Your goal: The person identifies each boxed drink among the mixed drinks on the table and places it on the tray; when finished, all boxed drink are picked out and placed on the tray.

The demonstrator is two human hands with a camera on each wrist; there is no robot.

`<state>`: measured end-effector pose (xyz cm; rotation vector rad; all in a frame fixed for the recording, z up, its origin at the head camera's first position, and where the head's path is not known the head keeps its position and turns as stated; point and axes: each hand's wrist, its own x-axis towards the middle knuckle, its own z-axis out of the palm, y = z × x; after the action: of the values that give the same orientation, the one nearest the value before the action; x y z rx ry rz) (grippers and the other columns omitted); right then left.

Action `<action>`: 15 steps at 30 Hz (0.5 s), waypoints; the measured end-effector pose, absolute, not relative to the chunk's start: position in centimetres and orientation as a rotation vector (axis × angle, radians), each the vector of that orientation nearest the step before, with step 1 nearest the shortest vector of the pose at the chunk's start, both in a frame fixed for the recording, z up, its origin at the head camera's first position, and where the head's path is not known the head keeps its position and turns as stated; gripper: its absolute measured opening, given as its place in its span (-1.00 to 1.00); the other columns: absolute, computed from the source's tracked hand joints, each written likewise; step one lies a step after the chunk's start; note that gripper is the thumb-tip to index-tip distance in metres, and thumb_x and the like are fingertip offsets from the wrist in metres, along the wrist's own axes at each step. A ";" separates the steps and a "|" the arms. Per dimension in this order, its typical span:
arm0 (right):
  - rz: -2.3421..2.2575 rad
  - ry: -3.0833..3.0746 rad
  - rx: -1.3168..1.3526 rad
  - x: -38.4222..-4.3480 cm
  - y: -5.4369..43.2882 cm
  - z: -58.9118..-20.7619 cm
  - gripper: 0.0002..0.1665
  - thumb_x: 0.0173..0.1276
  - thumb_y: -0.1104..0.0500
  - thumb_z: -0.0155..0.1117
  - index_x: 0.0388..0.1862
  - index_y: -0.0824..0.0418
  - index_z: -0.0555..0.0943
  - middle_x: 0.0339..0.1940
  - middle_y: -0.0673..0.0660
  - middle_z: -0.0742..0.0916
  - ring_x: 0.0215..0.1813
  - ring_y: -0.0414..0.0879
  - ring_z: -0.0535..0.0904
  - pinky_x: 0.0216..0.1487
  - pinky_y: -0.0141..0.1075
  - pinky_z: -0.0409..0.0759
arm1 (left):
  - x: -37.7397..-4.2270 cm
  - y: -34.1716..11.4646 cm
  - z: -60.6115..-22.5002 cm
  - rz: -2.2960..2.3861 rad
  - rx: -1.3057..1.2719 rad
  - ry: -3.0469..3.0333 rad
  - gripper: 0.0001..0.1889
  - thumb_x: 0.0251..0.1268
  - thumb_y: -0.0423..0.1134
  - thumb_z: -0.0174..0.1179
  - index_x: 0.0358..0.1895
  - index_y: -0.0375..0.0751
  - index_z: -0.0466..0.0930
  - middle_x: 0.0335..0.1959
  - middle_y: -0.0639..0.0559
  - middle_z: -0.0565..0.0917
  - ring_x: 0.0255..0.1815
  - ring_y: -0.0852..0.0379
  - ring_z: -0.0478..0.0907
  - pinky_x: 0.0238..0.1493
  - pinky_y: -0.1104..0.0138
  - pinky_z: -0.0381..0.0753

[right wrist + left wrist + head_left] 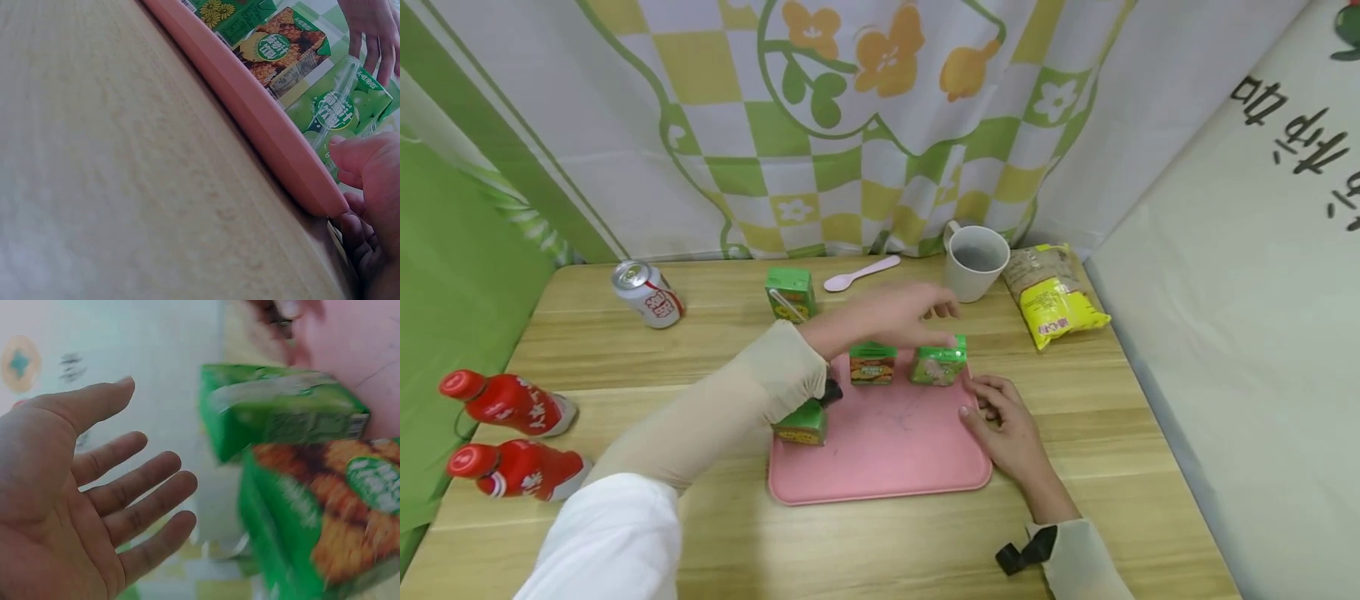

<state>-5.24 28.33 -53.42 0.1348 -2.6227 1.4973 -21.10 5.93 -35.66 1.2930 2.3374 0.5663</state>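
My left hand (pixel 898 315) reaches across above the far side of the pink tray (pixel 895 454). In the left wrist view the left hand (pixel 94 500) has its fingers spread and nothing in the palm. Just below it, a green juice carton (pixel 938 371) stands at the tray's back right corner, with another juice carton (pixel 872 367) to its left. A third juice carton (pixel 800 425) stands at the tray's left side, partly behind the left sleeve. My right hand (pixel 1009 429) grips the tray's right rim, thumb on the inner side and fingers curled outside.
Behind the tray, a juice carton with a straw (pixel 792 292), a pink spoon (pixel 861 273) and a grey mug (pixel 973 262) stand or lie. A yellow packet (pixel 1054 296) lies far right. On the left are a can (pixel 649 294) and two red bottles (pixel 512 404).
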 end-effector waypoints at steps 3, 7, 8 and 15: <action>1.497 -2.620 0.127 -5.1 28.3 -53.4 -0.53 0.41 0.16 0.42 0.28 0.19 0.63 0.29 0.04 0.52 0.03 -0.07 0.52 -0.06 -0.40 0.55 | -21.6 3.2 -34.5 0.730 1.329 2.334 -0.51 0.44 0.07 0.26 0.30 -0.09 0.53 0.23 0.05 0.57 0.24 0.07 0.49 0.24 0.25 0.44; 1.484 -2.629 0.123 -5.2 28.3 -53.3 -0.54 0.43 0.16 0.40 0.27 0.21 0.63 0.29 0.07 0.52 0.03 -0.05 0.51 -0.06 -0.40 0.54 | -22.8 -1.8 -33.8 0.989 1.263 2.398 -0.53 0.37 -0.03 0.36 0.26 -0.11 0.56 0.22 0.04 0.59 0.26 0.08 0.46 0.30 0.17 0.40; 1.482 -2.632 0.122 -5.2 28.3 -53.3 -0.54 0.43 0.16 0.40 0.27 0.21 0.63 0.29 0.07 0.52 0.03 -0.05 0.51 -0.06 -0.40 0.54 | -23.1 -3.1 -33.9 1.062 1.229 2.405 -0.53 0.35 -0.06 0.38 0.25 -0.12 0.57 0.22 0.02 0.59 0.26 0.07 0.45 0.32 0.14 0.39; 1.479 -2.644 0.104 -5.2 28.1 -53.3 -0.55 0.43 0.12 0.40 0.26 0.19 0.64 0.29 0.04 0.52 0.05 -0.07 0.50 -0.05 -0.40 0.54 | -25.0 -10.7 -36.0 1.402 1.040 2.428 -0.55 0.27 -0.21 0.46 0.20 -0.17 0.60 0.26 -0.02 0.57 0.36 0.02 0.39 0.38 0.03 0.31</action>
<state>-5.17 28.09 -53.31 0.1044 -2.6444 1.4795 -25.03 -10.69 -36.00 1.0399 2.4283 1.4021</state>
